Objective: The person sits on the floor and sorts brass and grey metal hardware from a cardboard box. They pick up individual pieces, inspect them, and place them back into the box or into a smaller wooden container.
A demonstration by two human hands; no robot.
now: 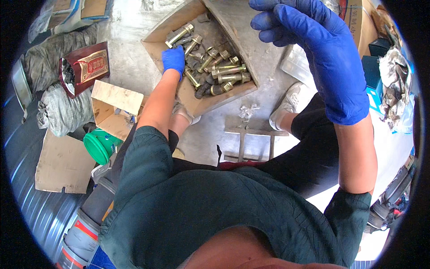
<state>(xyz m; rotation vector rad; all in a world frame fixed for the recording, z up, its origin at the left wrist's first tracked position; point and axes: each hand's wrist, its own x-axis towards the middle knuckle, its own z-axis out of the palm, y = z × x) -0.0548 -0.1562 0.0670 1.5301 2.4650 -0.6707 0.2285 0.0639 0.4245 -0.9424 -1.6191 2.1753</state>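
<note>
My left hand (pixel 174 59), in a blue glove, reaches into an open cardboard box (pixel 217 106) at its left side. Its fingers are curled down and closed among the bolts, and whatever they grip is hidden. Brass-coloured hex bolts (pixel 229 70), several of them, lie jumbled in the box with dark, dirty pieces (pixel 203 88) between them. One bolt (pixel 180 36) rests just beyond my left fingertips. My right hand (pixel 320 54), also gloved in blue, is raised high at the right, away from the box. Its fingers are loosely bent and apart, with nothing visible in them.
Left of the box are a smaller open carton (pixel 117 98), a green tub (pixel 99 145), a dark red bag (pixel 85 69) and a grey-white sack (pixel 66 110). A clear plastic tray (pixel 298 65) sits behind my right wrist. A low frame (pixel 251 132) stands between my feet.
</note>
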